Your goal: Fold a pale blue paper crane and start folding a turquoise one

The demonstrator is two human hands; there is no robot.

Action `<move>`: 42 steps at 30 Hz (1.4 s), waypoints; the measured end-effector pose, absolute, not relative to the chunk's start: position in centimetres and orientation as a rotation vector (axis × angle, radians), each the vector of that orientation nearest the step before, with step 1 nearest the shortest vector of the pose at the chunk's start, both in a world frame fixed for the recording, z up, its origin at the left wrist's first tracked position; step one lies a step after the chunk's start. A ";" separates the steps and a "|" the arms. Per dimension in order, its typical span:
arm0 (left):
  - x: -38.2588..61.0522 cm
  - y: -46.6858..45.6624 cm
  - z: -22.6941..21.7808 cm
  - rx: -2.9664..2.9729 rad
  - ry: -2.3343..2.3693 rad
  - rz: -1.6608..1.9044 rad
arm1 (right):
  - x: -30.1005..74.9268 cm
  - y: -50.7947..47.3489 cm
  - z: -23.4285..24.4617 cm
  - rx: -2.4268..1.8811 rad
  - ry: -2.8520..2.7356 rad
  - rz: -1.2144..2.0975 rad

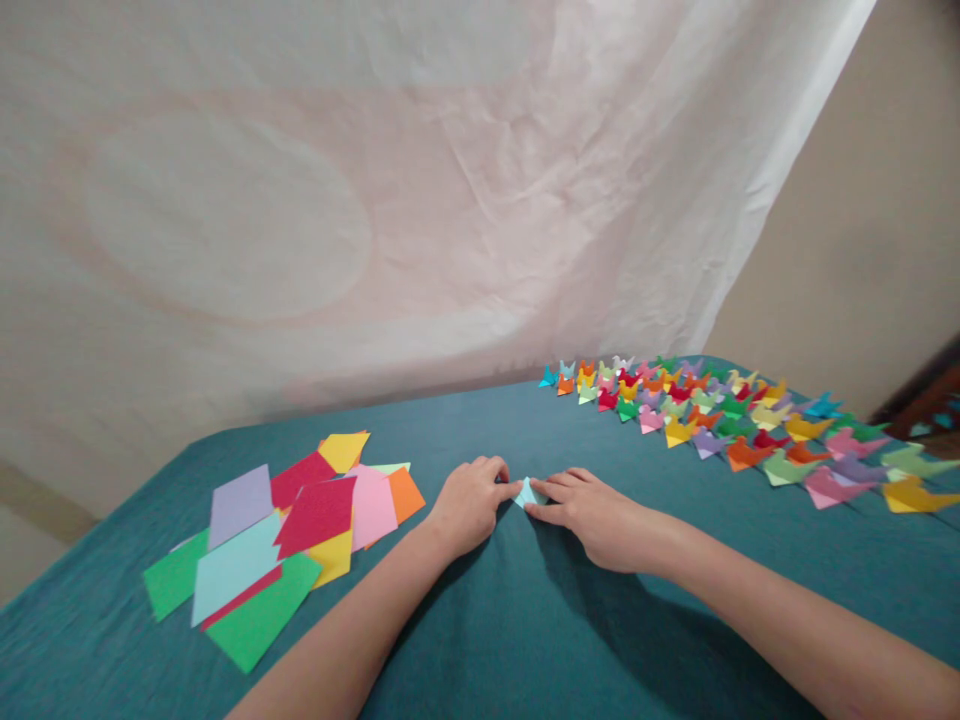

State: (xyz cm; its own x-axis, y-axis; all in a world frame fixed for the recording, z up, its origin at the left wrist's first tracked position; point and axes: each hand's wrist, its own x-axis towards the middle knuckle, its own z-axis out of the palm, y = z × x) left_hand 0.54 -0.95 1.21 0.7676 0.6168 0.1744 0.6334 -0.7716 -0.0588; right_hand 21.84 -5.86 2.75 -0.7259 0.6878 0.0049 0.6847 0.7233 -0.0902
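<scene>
A small piece of light blue paper (pixel 528 494), folded to a pointed shape, lies on the teal tablecloth in front of me. My left hand (pixel 472 502) holds its left corner down with the index finger, the other fingers curled. From the right, the thumb and forefinger of my right hand (pixel 589 510) pinch the paper against the cloth. Part of the paper is hidden under the fingertips.
Loose sheets of coloured paper (pixel 236 560) overlap in a pile to the left. Rows of folded paper birds (pixel 705 440) stand along the right and far right of the teal table (pixel 465 640). A pale cloth (pixel 420 220) hangs behind the table.
</scene>
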 end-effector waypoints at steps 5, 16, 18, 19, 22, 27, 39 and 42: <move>0.5 -0.9 1.2 -2.853 -1.018 -0.221 | 22.6 -5.7 3.2 -1.122 -2.906 0.275; 0.9 -1.9 0.8 -2.798 -0.969 -0.241 | 23.3 -5.2 2.9 -1.102 -2.878 0.398; 0.8 -1.9 0.6 -2.789 -0.995 -0.255 | 23.4 -5.2 2.8 -1.095 -2.878 0.399; 0.7 -1.9 0.6 -2.782 -1.023 -0.268 | 23.4 -5.1 2.8 -1.092 -2.877 0.398; 0.4 -1.8 0.5 -2.770 -1.095 -0.321 | 23.5 -5.1 2.8 -1.094 -2.874 0.405; 0.7 -2.2 0.7 -2.876 -0.952 -0.383 | 23.5 -5.2 2.8 -1.097 -2.852 0.420; 1.4 -2.9 1.3 -2.912 -0.739 -0.282 | 24.3 -4.5 2.8 -1.020 -2.861 0.554; 1.4 -3.0 1.5 -2.911 -0.723 -0.266 | 24.7 -4.0 2.8 -0.961 -2.808 0.666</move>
